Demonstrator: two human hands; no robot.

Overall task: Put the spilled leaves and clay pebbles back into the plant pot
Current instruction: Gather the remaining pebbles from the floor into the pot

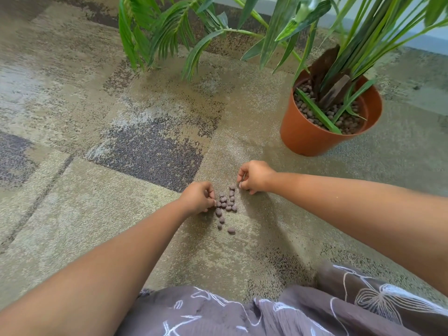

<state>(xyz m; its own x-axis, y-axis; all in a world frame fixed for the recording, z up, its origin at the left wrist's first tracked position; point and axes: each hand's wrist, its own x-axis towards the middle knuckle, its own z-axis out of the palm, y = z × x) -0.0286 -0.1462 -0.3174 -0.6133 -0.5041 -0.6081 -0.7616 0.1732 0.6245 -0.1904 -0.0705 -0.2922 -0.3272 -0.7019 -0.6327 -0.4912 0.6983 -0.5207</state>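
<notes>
Several brown clay pebbles [226, 206] lie in a small cluster on the carpet in front of me. My left hand [197, 197] rests at the cluster's left edge, fingers curled down onto the pebbles. My right hand [254, 177] is at the cluster's upper right, fingers pinched around pebbles. An orange plant pot [303, 134] stands upright at the right, filled with pebbles, with a green leaf [317, 112] lying across its top. I cannot tell how many pebbles each hand holds.
A patterned beige and grey carpet [121, 166] covers the floor. Long palm fronds [169, 32] hang over the far middle. A pale wall base [424, 42] runs behind the pot. My grey patterned garment [266, 314] fills the bottom edge.
</notes>
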